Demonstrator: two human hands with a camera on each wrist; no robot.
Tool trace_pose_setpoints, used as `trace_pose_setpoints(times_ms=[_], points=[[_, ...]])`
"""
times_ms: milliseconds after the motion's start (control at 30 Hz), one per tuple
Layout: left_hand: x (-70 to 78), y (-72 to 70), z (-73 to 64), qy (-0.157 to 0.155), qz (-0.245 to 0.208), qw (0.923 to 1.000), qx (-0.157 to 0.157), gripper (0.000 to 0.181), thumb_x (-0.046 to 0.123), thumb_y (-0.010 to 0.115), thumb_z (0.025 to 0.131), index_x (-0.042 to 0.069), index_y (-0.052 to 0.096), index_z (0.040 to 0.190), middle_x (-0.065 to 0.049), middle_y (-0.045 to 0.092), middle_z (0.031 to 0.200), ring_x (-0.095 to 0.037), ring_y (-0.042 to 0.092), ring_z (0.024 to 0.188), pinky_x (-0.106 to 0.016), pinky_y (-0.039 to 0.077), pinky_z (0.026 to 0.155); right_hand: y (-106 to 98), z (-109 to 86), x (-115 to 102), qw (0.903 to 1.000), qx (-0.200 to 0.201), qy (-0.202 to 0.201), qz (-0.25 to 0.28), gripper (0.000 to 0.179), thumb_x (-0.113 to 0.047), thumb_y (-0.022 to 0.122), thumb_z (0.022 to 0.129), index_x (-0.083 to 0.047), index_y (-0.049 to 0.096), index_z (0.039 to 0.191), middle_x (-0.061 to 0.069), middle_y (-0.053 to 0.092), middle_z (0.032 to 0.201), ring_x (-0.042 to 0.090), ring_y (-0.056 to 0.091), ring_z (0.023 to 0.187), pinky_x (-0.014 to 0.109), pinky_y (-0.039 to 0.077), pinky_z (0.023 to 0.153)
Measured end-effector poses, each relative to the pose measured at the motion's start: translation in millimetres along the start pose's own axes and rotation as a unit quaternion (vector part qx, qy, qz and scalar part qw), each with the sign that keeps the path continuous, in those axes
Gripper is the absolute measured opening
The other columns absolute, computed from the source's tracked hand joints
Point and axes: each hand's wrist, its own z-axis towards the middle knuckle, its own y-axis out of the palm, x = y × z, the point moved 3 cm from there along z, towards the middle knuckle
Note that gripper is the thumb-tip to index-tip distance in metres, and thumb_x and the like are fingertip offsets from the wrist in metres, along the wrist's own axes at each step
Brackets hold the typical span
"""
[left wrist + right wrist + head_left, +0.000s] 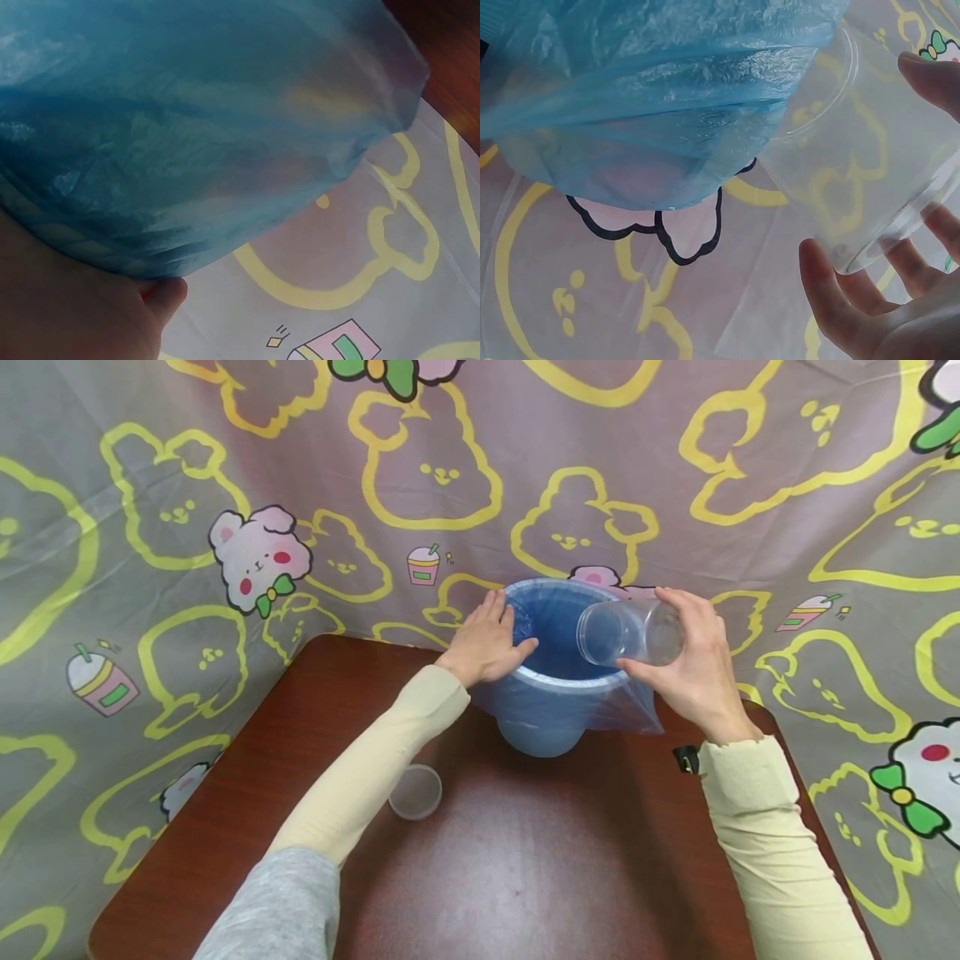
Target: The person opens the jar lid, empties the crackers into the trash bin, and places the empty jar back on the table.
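Observation:
A small blue bin (pixel 540 739) is lined with a thin translucent blue plastic bag (pixel 633 714) folded over its rim. My left hand (pixel 483 639) rests on the left side of the rim, its fingers extended. In the left wrist view, part of that hand (pixel 82 300) lies against the bag. With my right hand (pixel 699 664) I grip a clear plastic cup (pixel 637 635) near its base. The cup is tipped sideways, mouth toward the left, over the right side of the bin. Nothing shows inside the cup (pixel 840 165). The bottom of the bin is hidden.
A round clear lid-like disc (pixel 415 792) lies on the brown wooden table (pixel 480 868), beside my left forearm. Patterned cloth (pixel 442 452) hangs directly behind the bin and along both sides of the table. A small black object (pixel 686 758) shows at my right cuff.

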Motion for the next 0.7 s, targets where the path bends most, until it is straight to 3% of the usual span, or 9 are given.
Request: trace_pose_setpoints(times_ms=[700], points=[[-0.6,1.1,0.9,-0.002,0.006,1.0000,0.003,0.082,0.061,0.028,0.097,0.004,0.016,0.154,-0.012,-0.002,0.163,-0.027,-0.007,0.151,-0.040,0.005,0.123,-0.6,-0.5,-2.8,0.9998,-0.008,0.015,-0.007,0.091,-0.017,0.090,0.063,-0.010,0.045,0.141,0.016,0.045,0.140,0.036,0.039,0.125,0.055,0.033,0.095]])
